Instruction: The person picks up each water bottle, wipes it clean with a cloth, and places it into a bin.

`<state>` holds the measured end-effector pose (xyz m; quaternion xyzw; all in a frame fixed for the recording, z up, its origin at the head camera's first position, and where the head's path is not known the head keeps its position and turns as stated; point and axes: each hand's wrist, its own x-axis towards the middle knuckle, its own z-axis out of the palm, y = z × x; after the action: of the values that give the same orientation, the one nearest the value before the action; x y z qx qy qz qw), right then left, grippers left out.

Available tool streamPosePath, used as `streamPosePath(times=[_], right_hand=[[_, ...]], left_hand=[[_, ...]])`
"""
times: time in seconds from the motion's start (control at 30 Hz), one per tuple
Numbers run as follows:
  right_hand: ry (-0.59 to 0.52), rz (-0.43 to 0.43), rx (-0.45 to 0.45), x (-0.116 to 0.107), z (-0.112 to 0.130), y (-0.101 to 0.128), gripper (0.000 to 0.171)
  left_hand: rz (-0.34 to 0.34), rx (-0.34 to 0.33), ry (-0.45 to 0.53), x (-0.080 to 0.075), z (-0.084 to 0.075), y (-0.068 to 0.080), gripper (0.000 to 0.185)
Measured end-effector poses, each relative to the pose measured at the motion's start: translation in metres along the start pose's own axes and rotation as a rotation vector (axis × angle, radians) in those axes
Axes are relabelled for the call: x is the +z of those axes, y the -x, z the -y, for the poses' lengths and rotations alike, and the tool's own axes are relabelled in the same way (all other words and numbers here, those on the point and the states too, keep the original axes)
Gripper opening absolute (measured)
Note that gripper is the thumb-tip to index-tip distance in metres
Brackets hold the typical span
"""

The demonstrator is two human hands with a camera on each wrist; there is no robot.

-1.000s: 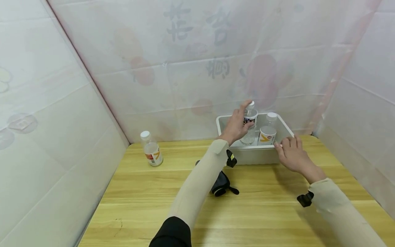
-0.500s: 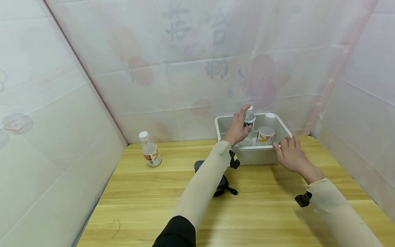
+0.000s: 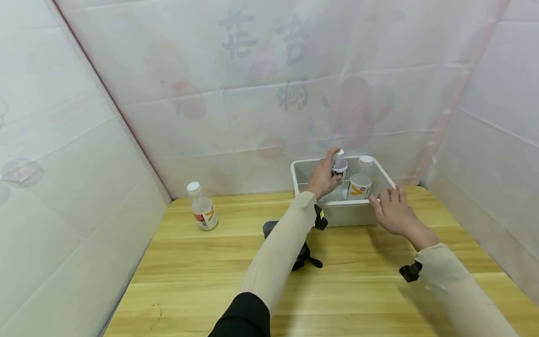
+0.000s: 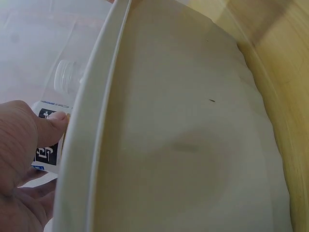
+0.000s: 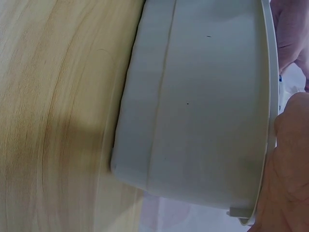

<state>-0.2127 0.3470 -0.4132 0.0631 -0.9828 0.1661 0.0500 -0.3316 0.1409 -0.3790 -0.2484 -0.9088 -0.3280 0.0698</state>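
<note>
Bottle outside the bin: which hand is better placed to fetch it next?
Probably the left hand: it is nearer the outside bottle, though it would first have to release the inside bottle. The right hand is farther away, gripping the bin.

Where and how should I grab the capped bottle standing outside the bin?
Probably around the labelled body of the bottle, coming from the person's side: it stands upright, that side is unobstructed, and the body is broader than the white cap.
</note>
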Motion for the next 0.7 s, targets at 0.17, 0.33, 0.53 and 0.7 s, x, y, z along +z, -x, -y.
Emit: streamPosePath(times=[0.17, 0.33, 0.53, 0.7], right_hand=[[-0.001, -0.003, 0.003, -0.0028, 0.0024, -0.0001, 0.045], [-0.002, 0.001, 0.017, -0.0018, 0.0028, 0.0006, 0.048], [0.000, -0.001, 0.004, 0.0013, 0.0056, 0.0017, 0.047], [0.000, -0.003, 0.005, -0.0018, 0.0085, 0.0031, 0.044]], left_hand=[[-0.006, -0.014, 0.000, 0.0000, -0.0001, -0.0042, 0.086], [0.017, -0.037, 0.019, 0.0010, 0.0016, -0.0051, 0.087], [0.031, -0.069, 0.087, 0.0013, 0.0067, -0.0057, 0.087], [0.057, -0.086, 0.107, -0.0013, 0.0050, -0.0064, 0.086]])
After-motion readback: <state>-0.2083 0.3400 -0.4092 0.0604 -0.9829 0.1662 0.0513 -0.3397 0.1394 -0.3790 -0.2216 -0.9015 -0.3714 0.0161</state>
